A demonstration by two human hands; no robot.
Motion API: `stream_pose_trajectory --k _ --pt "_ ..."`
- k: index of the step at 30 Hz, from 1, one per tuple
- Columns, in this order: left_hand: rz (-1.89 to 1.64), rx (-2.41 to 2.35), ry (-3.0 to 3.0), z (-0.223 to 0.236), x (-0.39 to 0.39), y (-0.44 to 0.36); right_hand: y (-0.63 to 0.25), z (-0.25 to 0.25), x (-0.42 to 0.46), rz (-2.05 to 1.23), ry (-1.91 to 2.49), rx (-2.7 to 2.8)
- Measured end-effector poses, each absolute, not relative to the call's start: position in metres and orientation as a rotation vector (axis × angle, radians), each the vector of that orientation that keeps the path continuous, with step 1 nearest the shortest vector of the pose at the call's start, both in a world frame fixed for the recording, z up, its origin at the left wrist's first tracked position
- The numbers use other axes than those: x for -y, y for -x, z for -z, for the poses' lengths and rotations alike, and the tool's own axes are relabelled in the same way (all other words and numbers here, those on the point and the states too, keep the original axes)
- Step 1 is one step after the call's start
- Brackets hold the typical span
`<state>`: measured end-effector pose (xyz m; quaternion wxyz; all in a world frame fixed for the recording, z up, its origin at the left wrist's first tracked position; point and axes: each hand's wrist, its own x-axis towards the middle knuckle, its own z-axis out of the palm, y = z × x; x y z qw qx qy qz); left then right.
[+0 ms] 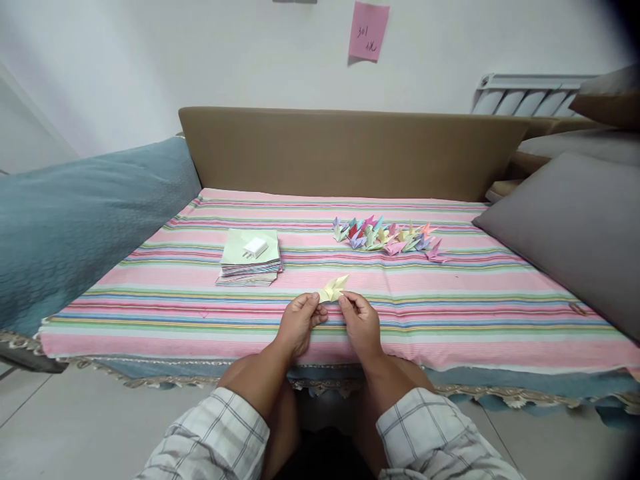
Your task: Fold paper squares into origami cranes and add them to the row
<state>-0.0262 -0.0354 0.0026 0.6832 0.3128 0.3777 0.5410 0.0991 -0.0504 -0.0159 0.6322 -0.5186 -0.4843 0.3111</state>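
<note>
Between my two hands is a pale yellow origami crane (332, 289), its folded points raised. My left hand (301, 319) pinches its left side between thumb and fingers. On the opposite side, my right hand (361, 323) pinches the paper the same way. Farther back to the right lies a group of finished paper cranes (394, 245) in pink, purple, green, red and other colours. To the left, a stack of square coloured paper (250, 273) has a light green sheet on top, and a white plug adapter (255, 248) rests on it.
A striped pink cloth (165, 293) covers the sofa seat. The brown backrest (350, 153) stands behind it. A blue-covered armrest (95, 220) is at the left, and a grey cushion (575, 233) leans at the right. A pink note (369, 32) hangs on the wall.
</note>
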Motion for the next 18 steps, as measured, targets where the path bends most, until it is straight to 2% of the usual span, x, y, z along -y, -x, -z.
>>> stream_pose_trajectory --k 18 --pt "-1.193 -0.889 -0.662 -0.0034 0.0346 0.0271 -0.0979 0.0187 0.0511 -0.676 1.168 1.151"
